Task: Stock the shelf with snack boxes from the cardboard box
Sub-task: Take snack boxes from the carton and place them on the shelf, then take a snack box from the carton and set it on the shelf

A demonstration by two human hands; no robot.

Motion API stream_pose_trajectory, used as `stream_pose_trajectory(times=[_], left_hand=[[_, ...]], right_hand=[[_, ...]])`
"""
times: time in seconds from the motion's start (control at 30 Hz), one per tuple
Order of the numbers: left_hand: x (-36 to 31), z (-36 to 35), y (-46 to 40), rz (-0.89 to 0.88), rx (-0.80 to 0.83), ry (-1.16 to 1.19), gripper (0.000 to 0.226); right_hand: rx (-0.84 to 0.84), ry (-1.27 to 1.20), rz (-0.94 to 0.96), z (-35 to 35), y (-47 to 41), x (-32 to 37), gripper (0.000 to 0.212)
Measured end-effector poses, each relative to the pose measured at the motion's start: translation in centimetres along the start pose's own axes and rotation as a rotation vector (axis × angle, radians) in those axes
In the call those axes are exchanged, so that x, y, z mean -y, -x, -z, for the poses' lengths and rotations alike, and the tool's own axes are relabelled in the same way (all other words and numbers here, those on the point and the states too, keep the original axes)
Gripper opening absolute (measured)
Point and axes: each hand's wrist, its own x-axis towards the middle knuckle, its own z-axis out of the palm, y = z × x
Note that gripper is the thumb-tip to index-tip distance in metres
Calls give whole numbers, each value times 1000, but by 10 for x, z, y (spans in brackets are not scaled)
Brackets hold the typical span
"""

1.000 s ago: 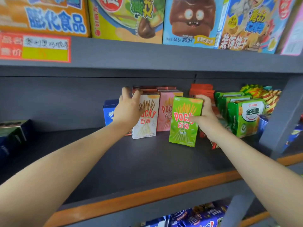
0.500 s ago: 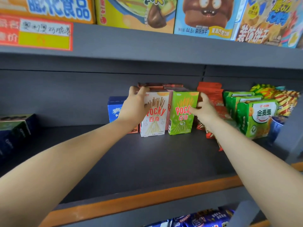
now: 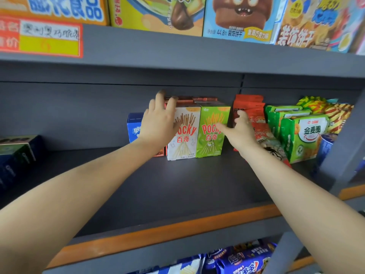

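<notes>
A green Pocky box [image 3: 212, 133] stands upright on the dark grey shelf [image 3: 177, 190], flush against the right side of a white Pocky box [image 3: 186, 135]. My right hand [image 3: 242, 129] holds the green box by its right edge, with the thumb across the front and the fingers along the side. My left hand [image 3: 160, 123] rests on the white box's upper left corner, its straight fingers reaching over the tops of the red boxes [image 3: 191, 99] behind. The cardboard box is out of view.
A blue box [image 3: 134, 125] stands left of my left hand. Red packets [image 3: 249, 107], green bags [image 3: 304, 135] and striped bags [image 3: 335, 113] fill the shelf's right part. Dark boxes [image 3: 15, 155] sit far left. An upper shelf with large boxes [image 3: 237, 16] hangs overhead. A grey upright [image 3: 347, 139] stands at right.
My right hand carried the green Pocky box back and set it upright beside the white one, covering the pink box behind. My left hand stayed on the white box.
</notes>
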Motion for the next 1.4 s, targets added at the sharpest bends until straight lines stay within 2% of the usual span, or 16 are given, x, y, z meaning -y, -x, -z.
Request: stream_pose_trajectory(times=[0.13, 0.2, 0.27, 0.33, 0.4, 0.47, 0.57, 0.67, 0.77, 0.83, 0.93, 1.0, 1.1, 1.2, 1.33, 1.4], left_hand=[[-20, 22, 17, -258, 6, -61, 38], [-36, 39, 43, -465, 11, -22, 35], [-54, 57, 74, -595, 32, -71, 36], [-75, 72, 106, -642, 98, -63, 34], [-93, 81, 137, -645, 138, -38, 30], [-104, 78, 174, -624, 134, -1, 27], [-114, 57, 245, -550, 275, 116, 19], [-106, 15, 329, -430, 556, 131, 22], [-89, -28, 400, -250, 844, 119, 26], [-73, -55, 443, -58, 1036, 139, 28], [-46, -87, 513, 170, 1269, 169, 35], [-30, -107, 561, 234, 1372, 165, 38], [-7, -143, 636, 299, 1445, 141, 39], [16, -184, 703, 475, 1424, 260, 41], [43, -239, 789, 612, 1420, 306, 38], [51, -262, 826, 632, 1409, 315, 38]], right_hand=[[-48, 143, 224, 31, 42, 14, 46], [12, 263, 441, 48, 68, 15, 34], [117, 323, 594, 66, 94, 11, 26], [232, 333, 674, 83, 123, 6, 20], [273, 374, 794, 99, 151, -5, 20], [291, 442, 914, 109, 177, -23, 24], [411, 460, 971, 114, 218, -62, 25], [590, 465, 905, 101, 255, -111, 28], [817, 418, 627, 76, 295, -163, 30], [947, 458, 473, 53, 325, -194, 23], [1066, 469, 276, 7, 380, -240, 15], [1153, 494, 178, -38, 427, -278, 16], [1291, 585, 88, -116, 513, -345, 21], [1379, 621, 5, -184, 602, -410, 28], [1323, 678, -92, -249, 690, -483, 30], [1297, 761, 11, -273, 718, -520, 31]])
